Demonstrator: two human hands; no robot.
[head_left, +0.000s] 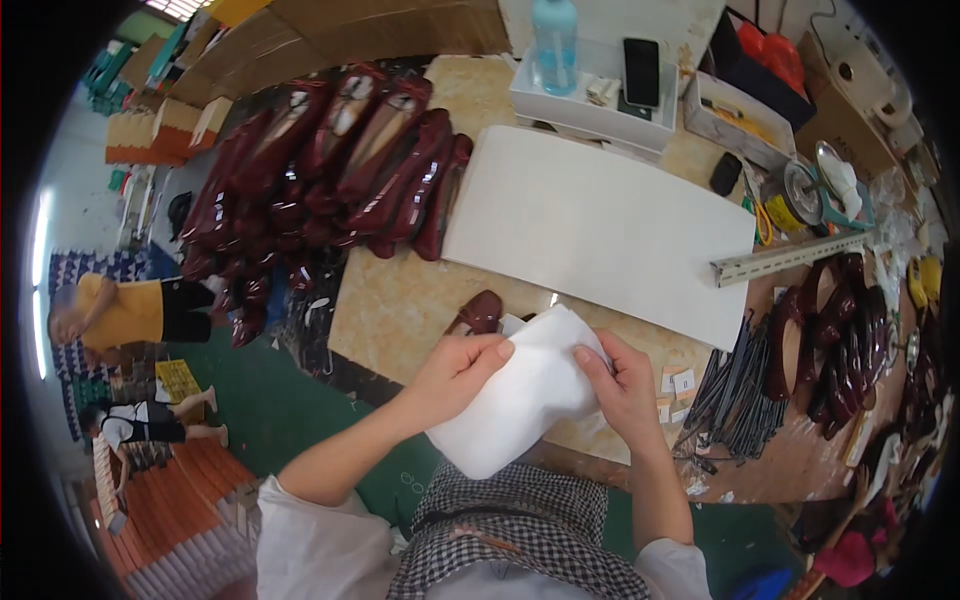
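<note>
A sheet of thin white paper, soft and slightly crumpled, hangs between my hands over the near edge of the table. My left hand pinches its left side between thumb and fingers. On the other side, my right hand grips the paper with its thumb on top. Just beyond my left hand lies a dark red shoe, its toe showing and the rest hidden behind the hand and paper. A large white board lies flat on the table beyond my hands.
Glossy dark red shoes are piled at the left; more shoes lie at the right beside a bundle of dark strips. A white box lid holds a blue bottle and a phone. A metal bar overlaps the board.
</note>
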